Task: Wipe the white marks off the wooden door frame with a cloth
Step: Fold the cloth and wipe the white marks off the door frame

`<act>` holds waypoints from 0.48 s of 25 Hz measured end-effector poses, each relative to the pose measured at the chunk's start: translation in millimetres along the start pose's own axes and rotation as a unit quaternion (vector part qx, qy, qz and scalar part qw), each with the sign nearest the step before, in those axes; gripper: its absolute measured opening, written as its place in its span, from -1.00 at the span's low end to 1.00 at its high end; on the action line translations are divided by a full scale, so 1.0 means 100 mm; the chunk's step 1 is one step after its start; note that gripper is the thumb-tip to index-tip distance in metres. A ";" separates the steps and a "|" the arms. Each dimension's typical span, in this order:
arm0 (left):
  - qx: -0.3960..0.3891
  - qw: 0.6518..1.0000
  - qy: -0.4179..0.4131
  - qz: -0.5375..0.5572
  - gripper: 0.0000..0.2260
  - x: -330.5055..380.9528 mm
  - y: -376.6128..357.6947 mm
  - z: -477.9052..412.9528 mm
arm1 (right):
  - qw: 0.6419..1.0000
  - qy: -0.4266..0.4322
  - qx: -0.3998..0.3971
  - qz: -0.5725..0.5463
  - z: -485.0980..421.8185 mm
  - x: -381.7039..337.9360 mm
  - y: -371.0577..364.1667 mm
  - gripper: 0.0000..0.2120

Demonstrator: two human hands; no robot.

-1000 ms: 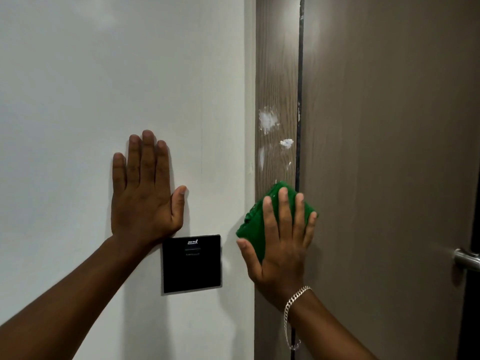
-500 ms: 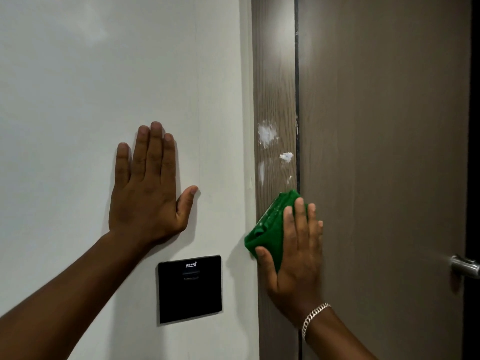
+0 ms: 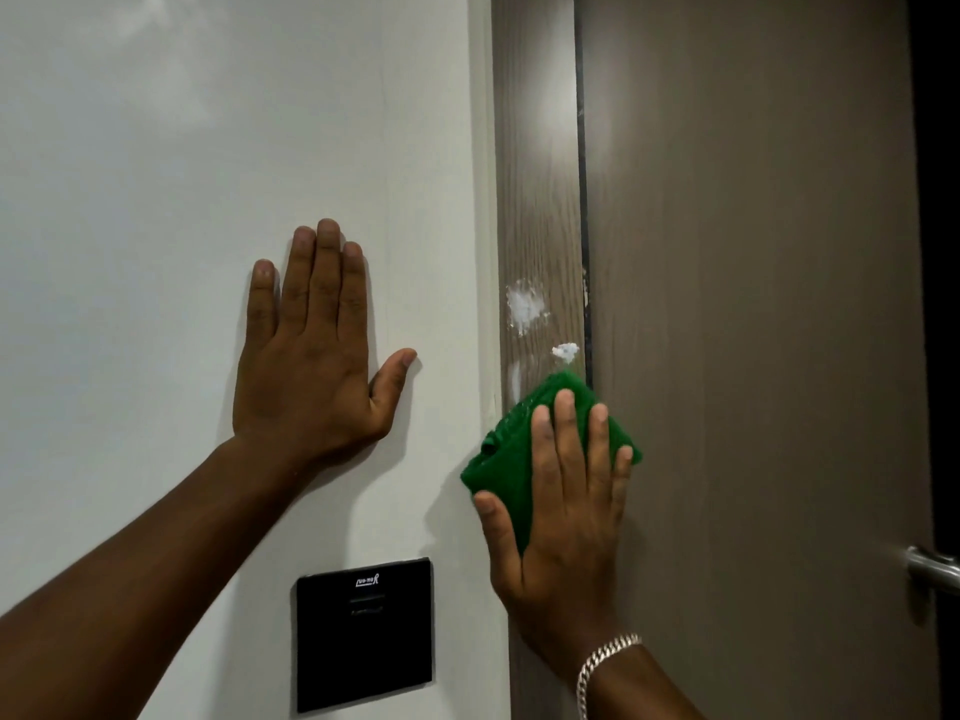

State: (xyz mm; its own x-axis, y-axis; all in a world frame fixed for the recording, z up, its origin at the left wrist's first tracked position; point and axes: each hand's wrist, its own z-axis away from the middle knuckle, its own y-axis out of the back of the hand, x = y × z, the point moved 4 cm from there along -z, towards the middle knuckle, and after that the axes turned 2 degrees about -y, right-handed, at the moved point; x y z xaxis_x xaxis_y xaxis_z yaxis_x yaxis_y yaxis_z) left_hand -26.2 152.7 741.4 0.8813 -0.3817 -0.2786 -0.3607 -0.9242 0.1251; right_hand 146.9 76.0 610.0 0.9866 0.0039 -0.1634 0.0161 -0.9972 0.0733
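The wooden door frame runs up the middle of the view. On it sit white marks: a large smear, a small blob and a faint streak. My right hand presses a folded green cloth flat against the frame, its top corner just under the small blob. My left hand lies flat on the white wall, fingers together, holding nothing.
A black square wall panel sits below my left hand. The brown door fills the right side, with a metal handle at the right edge. A dark gap separates frame and door.
My right hand has slid the cloth up the frame toward the white marks. The view has tilted upward, so the wall panel and handle sit lower in the picture. The left hand stays on the wall.
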 end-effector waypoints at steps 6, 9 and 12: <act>0.021 0.999 0.024 0.013 -0.22 -0.01 0.00 -0.14 | 0.998 -0.058 0.024 -0.028 -0.25 -0.08 0.00 -0.28; 0.035 0.998 0.052 0.020 -0.23 -0.01 0.00 -0.23 | 0.999 -0.010 0.013 -0.030 -0.11 -0.06 0.01 -0.26; 0.040 0.998 0.054 0.022 -0.23 -0.01 -0.01 -0.27 | 0.997 -0.067 0.040 -0.029 -0.42 0.00 0.01 -0.25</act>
State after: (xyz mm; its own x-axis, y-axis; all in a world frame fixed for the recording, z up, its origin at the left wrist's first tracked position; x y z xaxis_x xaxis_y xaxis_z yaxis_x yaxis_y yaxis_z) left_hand -19.1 154.3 766.9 0.8902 -0.4224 -0.1703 -0.4189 -0.9062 0.0578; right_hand 153.3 77.7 651.0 0.9540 0.0561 -0.2945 0.0530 -0.9984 -0.0184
